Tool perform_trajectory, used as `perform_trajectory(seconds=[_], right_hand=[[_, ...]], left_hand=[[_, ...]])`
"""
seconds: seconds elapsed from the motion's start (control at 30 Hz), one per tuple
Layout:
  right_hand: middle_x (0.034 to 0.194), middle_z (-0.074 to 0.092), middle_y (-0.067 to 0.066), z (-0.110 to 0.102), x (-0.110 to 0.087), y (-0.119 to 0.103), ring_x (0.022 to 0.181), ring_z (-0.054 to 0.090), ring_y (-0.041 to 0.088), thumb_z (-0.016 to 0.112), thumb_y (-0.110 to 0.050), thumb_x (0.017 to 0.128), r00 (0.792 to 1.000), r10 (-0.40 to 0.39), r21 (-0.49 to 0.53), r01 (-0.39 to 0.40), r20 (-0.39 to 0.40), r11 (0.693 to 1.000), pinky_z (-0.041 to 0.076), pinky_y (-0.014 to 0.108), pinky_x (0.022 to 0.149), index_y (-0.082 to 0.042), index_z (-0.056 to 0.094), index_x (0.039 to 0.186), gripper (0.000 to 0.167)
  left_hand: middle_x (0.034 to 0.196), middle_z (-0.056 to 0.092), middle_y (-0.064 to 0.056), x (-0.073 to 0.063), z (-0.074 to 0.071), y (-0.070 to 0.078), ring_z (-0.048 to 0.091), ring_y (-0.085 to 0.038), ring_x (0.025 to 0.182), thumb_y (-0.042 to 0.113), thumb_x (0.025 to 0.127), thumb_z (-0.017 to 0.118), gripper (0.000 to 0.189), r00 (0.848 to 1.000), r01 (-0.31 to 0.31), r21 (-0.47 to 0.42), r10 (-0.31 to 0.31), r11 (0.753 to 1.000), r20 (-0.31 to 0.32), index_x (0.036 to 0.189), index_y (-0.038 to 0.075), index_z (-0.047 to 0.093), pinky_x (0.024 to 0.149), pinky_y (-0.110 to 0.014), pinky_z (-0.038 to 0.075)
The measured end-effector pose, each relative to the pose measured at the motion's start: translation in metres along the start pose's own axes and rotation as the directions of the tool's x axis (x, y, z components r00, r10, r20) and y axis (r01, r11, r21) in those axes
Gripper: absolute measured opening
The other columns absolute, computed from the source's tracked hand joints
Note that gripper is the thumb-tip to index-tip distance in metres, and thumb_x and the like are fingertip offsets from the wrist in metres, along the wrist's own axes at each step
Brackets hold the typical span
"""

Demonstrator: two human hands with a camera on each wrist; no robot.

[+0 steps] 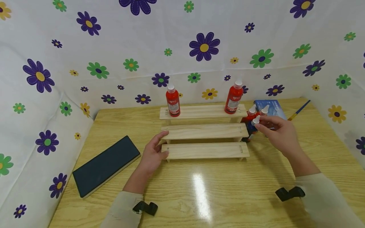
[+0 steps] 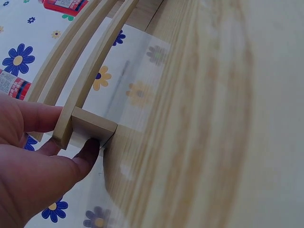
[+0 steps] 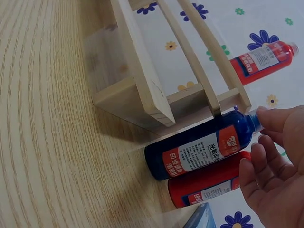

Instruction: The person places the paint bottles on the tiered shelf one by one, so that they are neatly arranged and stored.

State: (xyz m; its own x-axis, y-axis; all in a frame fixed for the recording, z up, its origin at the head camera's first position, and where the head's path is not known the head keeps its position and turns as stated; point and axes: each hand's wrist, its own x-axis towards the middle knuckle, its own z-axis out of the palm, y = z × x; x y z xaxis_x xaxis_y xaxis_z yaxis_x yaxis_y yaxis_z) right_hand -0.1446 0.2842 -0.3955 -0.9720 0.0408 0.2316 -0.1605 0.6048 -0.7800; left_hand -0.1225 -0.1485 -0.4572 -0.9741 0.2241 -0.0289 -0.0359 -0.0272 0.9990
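Note:
A pale wooden three-tier rack point(image 1: 205, 151) stands on the table. My left hand point(image 1: 152, 155) grips its left end, fingers by the middle tier and thumb at the lowest one; the left wrist view shows the thumb against the end support point(image 2: 92, 124). At the rack's right end, my right hand point(image 1: 282, 134) pinches the white nozzle cap of a blue bottle point(image 3: 199, 147) between thumb and index finger. The bottle is upright, close beside the rack. Two red bottles with white caps stand behind it; one red bottle point(image 3: 204, 186) shows beside it in the right wrist view.
On the top tier stand a left red bottle point(image 1: 173, 103) and a right red bottle point(image 1: 234, 98). A dark flat box point(image 1: 106, 166) lies left of the rack. Back right are a blue box point(image 1: 275, 107) and a brush point(image 1: 299, 110). Flower-printed cloth point(image 1: 171, 31) surrounds the table.

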Motion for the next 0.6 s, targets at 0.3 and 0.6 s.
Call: perform_trajectory(seconds=[0.3,0.6], right_hand=[[0.093,0.066,-0.002,0.0023,0.0004,0.0023,0.081,0.058,0.008,0.076,-0.024,0.091,1.0,0.0,0.004,0.0,-0.013,1.0,0.046,0.017,0.063,-0.002,0.071,0.11,0.029],[0.092,0.063,-0.003,0.0046,-0.0027,0.0061,0.08,0.057,0.01,0.077,-0.016,0.091,0.999,0.019,0.054,-0.017,-0.029,0.998,0.045,0.016,0.064,0.001,0.066,0.107,0.026]], left_hand=[[0.156,0.033,-0.002,0.0006,-0.0006,-0.0013,0.039,-0.043,0.136,-0.022,0.091,0.054,0.072,1.0,-0.002,-0.006,0.002,1.0,0.001,0.15,0.017,0.045,0.077,-0.033,0.045],[0.155,0.034,-0.002,0.0019,-0.0011,-0.0027,0.04,-0.043,0.135,-0.023,0.089,0.054,0.074,1.0,-0.003,-0.008,0.003,1.0,0.0,0.15,0.017,0.045,0.077,-0.032,0.046]])
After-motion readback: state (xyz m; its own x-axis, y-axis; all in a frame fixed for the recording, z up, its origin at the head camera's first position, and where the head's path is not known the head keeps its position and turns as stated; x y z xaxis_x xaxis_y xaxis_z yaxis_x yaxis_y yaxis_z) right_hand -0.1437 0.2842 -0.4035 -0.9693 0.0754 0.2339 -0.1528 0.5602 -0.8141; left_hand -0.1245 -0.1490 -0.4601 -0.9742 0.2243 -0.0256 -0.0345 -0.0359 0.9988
